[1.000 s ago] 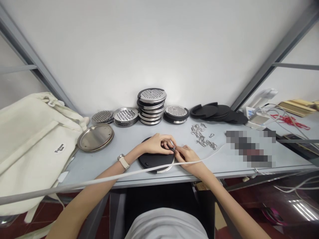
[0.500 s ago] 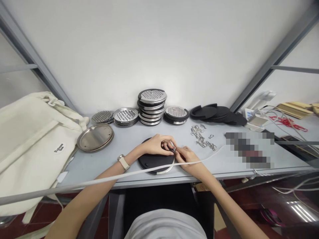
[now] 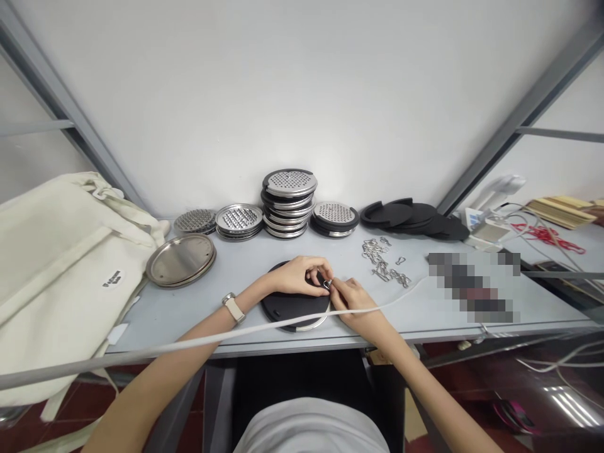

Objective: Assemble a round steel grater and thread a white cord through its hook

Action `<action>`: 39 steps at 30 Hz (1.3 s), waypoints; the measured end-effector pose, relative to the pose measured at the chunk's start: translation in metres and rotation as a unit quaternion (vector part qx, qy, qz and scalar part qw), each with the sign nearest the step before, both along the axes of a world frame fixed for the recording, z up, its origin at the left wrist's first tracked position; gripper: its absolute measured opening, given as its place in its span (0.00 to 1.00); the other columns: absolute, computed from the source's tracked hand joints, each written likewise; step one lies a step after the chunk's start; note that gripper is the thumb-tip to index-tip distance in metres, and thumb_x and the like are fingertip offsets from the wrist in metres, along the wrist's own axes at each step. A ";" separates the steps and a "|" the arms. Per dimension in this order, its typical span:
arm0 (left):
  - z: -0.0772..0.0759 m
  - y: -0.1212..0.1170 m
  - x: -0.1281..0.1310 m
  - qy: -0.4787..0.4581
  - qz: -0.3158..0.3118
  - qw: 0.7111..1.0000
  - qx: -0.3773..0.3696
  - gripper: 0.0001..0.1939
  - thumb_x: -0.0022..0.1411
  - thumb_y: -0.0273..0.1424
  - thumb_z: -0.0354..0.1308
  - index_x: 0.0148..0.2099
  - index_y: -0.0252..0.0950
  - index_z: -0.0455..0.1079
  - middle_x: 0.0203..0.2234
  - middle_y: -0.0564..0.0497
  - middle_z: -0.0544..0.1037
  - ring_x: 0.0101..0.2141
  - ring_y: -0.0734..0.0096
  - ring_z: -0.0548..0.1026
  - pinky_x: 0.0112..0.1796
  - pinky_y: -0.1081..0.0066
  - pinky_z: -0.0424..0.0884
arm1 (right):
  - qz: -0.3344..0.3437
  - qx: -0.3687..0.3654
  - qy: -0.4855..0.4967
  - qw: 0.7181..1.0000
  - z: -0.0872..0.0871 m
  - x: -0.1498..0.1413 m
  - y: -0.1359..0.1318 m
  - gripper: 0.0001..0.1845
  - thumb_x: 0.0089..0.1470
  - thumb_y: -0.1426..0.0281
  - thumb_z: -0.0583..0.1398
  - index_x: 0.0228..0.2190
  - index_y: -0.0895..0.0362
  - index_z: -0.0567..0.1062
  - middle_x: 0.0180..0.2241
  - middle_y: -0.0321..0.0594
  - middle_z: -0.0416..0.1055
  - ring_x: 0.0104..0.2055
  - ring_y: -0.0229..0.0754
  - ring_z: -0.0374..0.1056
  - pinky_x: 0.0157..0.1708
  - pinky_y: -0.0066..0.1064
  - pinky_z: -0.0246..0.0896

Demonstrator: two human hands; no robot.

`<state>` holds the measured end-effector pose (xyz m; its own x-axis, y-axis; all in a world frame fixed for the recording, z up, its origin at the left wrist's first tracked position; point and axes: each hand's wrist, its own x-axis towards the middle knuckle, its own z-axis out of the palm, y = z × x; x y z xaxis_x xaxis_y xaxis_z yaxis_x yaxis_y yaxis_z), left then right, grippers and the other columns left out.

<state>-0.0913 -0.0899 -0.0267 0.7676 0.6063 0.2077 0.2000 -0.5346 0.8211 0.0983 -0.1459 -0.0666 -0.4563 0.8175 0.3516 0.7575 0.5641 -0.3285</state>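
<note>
A round black disc (image 3: 295, 308) with a metal layer showing along its lower right rim lies near the table's front edge. My left hand (image 3: 302, 275) is over its upper part, with thumb and fingers closed at the right edge. A small metal snap clip (image 3: 326, 284) shows between the fingertips of both hands, at that edge. My right hand (image 3: 352, 299) pinches the clip from the right. Exactly how the clip sits against the disc is hidden by fingers. More snap clips (image 3: 377, 255) lie loose in a heap to the right.
Along the wall stand a tall stack of grater discs (image 3: 290, 182), lower grater stacks (image 3: 240, 218) and black covers (image 3: 389, 214). Plain metal discs (image 3: 182, 259) sit at left, beside a cream bag (image 3: 61, 251). A white cable (image 3: 189, 343) crosses in front of my wrists.
The clip's loop shows more plainly between my fingertips, and my right fingers have shifted slightly. The disc has stayed in place.
</note>
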 end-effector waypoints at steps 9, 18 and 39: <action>0.001 0.000 -0.001 0.008 -0.002 1.000 -0.008 0.14 0.50 0.26 0.61 0.42 0.33 0.69 0.34 0.50 0.75 0.30 0.78 0.70 0.34 0.77 0.69 | 0.000 -0.008 0.010 1.000 0.003 0.000 -0.003 0.11 0.59 0.73 0.48 0.27 0.56 0.65 0.22 0.38 0.64 0.28 0.42 0.59 0.32 0.31 0.54; 0.001 -0.001 0.000 0.005 0.000 1.000 -0.011 0.14 0.49 0.25 0.61 0.42 0.33 0.70 0.33 0.50 0.75 0.31 0.78 0.71 0.35 0.77 0.70 | 0.008 -0.020 0.024 0.999 0.002 0.002 -0.003 0.10 0.59 0.72 0.48 0.28 0.56 0.65 0.23 0.38 0.64 0.29 0.41 0.60 0.32 0.31 0.55; 0.004 -0.003 -0.001 -0.008 0.006 1.000 0.003 0.14 0.49 0.29 0.63 0.39 0.33 0.66 0.29 0.53 0.71 0.28 0.79 0.68 0.31 0.77 0.69 | 0.010 0.009 0.002 1.000 0.003 0.001 -0.004 0.11 0.60 0.73 0.46 0.27 0.55 0.62 0.23 0.38 0.62 0.27 0.42 0.58 0.31 0.31 0.54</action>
